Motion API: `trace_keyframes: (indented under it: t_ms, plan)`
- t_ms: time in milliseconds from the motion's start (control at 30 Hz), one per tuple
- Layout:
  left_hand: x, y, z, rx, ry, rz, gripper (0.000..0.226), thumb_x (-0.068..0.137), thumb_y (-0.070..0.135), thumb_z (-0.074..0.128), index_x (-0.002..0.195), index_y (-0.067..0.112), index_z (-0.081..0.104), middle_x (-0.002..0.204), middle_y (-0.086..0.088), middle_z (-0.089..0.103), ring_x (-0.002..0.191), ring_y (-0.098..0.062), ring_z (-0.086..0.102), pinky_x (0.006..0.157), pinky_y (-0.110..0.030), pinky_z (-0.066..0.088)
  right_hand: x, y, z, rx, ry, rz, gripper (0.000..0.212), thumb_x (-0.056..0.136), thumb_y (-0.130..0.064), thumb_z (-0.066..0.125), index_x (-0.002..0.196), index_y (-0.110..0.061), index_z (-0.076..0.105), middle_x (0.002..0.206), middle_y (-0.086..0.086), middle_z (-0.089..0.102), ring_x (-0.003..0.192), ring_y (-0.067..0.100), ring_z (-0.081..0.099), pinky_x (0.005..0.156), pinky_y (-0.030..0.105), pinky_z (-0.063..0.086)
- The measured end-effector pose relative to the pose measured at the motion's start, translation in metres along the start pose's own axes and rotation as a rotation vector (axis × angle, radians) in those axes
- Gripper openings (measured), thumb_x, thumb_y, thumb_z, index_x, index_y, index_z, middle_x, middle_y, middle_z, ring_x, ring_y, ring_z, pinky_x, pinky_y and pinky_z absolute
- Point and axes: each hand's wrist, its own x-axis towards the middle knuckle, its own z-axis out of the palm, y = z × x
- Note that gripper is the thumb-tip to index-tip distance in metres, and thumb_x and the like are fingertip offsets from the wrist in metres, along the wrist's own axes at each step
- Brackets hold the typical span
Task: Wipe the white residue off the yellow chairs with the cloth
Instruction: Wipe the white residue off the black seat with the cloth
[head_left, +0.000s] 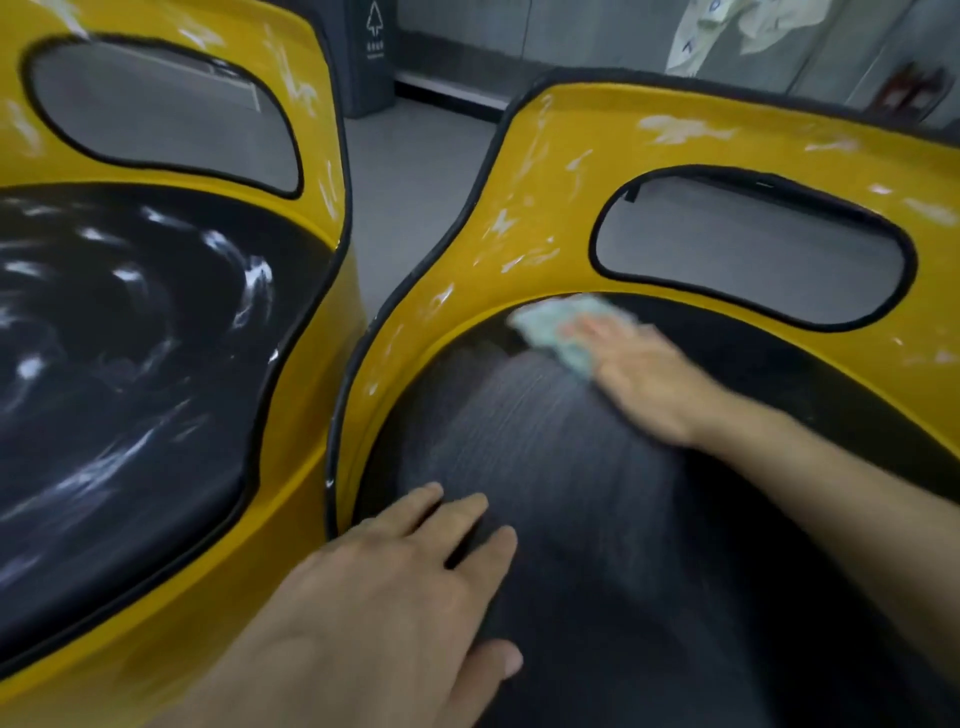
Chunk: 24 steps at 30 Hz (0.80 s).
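Note:
Two yellow chairs with black seats stand side by side. The right chair (519, 171) has white smears across its yellow backrest; its black seat (545, 467) looks mostly wiped. My right hand (639, 379), blurred by motion, presses a light green cloth (556, 327) flat against the back of that seat, where it meets the yellow rim. My left hand (400, 592) rests with straight fingers on the seat's front left edge. The left chair (311, 119) carries white residue on its backrest and heavy white streaks on its black seat (130, 338).
A narrow strip of grey floor (384, 208) runs between the chairs. A dark bin (371, 57) stands behind them by the wall. Pale cloth or paper (727, 31) hangs at the upper right.

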Motion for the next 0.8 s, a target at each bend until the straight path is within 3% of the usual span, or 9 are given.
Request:
trace_keyframes:
  t_ms: [100,200,267,400,533,600,700,733,800]
  plan:
    - [0.0,-0.01,0.011,-0.027,-0.039,-0.044,0.081,0.095,0.071,0.035,0.152,0.049,-0.017,0.158,0.025,-0.029,0.147,-0.005,-0.026,0.124,-0.031,0.009,0.01,0.068,-0.009,-0.071,0.007,0.332,0.061,0.098,-0.039,0.007,0.158,-0.029,0.014,0.167,-0.002,0.009,0.153,0.017,0.006,0.122,0.046,0.007]
    - [-0.002,-0.012,0.017,0.028,-0.098,-0.001,0.082,0.097,0.067,0.036,0.152,0.045,-0.019,0.156,0.021,-0.035,0.145,-0.009,-0.033,0.125,-0.033,0.002,0.009,0.052,-0.008,-0.066,-0.002,0.4,0.054,0.104,-0.034,0.012,0.158,-0.03,0.012,0.167,-0.003,0.007,0.153,0.018,0.003,0.122,0.049,0.005]
    - [0.0,-0.01,0.019,0.025,-0.11,0.003,0.081,0.097,0.066,0.035,0.153,0.043,-0.02,0.156,0.019,-0.037,0.145,-0.011,-0.034,0.122,-0.032,-0.001,0.01,0.004,-0.003,-0.07,-0.026,0.291,0.057,0.102,-0.036,0.006,0.159,-0.028,0.01,0.167,-0.002,0.005,0.153,0.02,0.003,0.122,0.049,0.005]
    - [0.007,-0.006,0.018,0.063,-0.128,-0.018,0.083,0.096,0.068,0.036,0.153,0.044,-0.019,0.158,0.018,-0.034,0.147,-0.011,-0.03,0.122,-0.03,-0.001,-0.003,-0.108,0.006,0.007,-0.074,-0.173,0.067,0.09,-0.039,0.004,0.157,-0.038,0.012,0.166,-0.011,0.006,0.153,0.013,-0.003,0.123,0.04,-0.005]
    - [0.021,-0.004,0.015,0.1,-0.216,-0.019,0.085,0.094,0.071,0.037,0.15,0.047,-0.023,0.156,0.019,-0.037,0.146,-0.014,-0.032,0.125,-0.038,0.005,-0.008,-0.121,0.003,0.038,-0.095,-0.403,0.059,0.098,-0.038,0.011,0.155,-0.037,0.023,0.165,-0.011,0.014,0.152,0.008,-0.002,0.122,0.036,-0.008]
    - [0.026,-0.004,0.011,0.147,-0.226,-0.014,0.086,0.091,0.075,0.035,0.149,0.05,-0.023,0.152,0.025,-0.037,0.147,-0.013,-0.031,0.125,-0.036,0.011,0.012,-0.088,0.002,0.011,-0.061,-0.347,0.058,0.099,-0.039,0.012,0.156,-0.035,0.022,0.165,-0.012,0.015,0.151,0.008,0.002,0.121,0.038,-0.002]
    - [0.029,-0.002,0.002,0.109,-0.202,-0.051,0.082,0.077,0.087,0.024,0.142,0.063,-0.021,0.129,0.038,-0.041,0.144,-0.007,-0.028,0.123,-0.034,0.019,0.038,0.004,-0.008,0.037,-0.025,-0.015,0.061,0.096,-0.047,0.009,0.155,-0.036,0.024,0.164,-0.011,0.018,0.151,0.01,0.009,0.123,0.043,0.008]
    - [0.029,0.001,0.002,0.109,-0.137,-0.009,0.075,0.073,0.091,0.014,0.138,0.069,-0.015,0.132,0.038,-0.037,0.145,-0.009,-0.019,0.121,-0.039,0.026,0.034,0.037,-0.012,0.038,0.013,0.086,0.064,0.094,-0.048,0.008,0.155,-0.035,0.026,0.164,-0.01,0.02,0.151,0.012,0.012,0.122,0.041,0.01]
    - [0.034,0.0,0.0,0.098,-0.082,0.031,0.068,0.07,0.091,-0.007,0.135,0.074,0.007,0.15,0.031,-0.009,0.147,-0.019,0.021,0.102,-0.047,0.05,0.006,0.093,-0.018,0.02,0.067,0.219,0.059,0.101,-0.044,0.012,0.155,-0.028,0.029,0.163,-0.005,0.023,0.151,0.014,0.017,0.123,0.031,0.007]
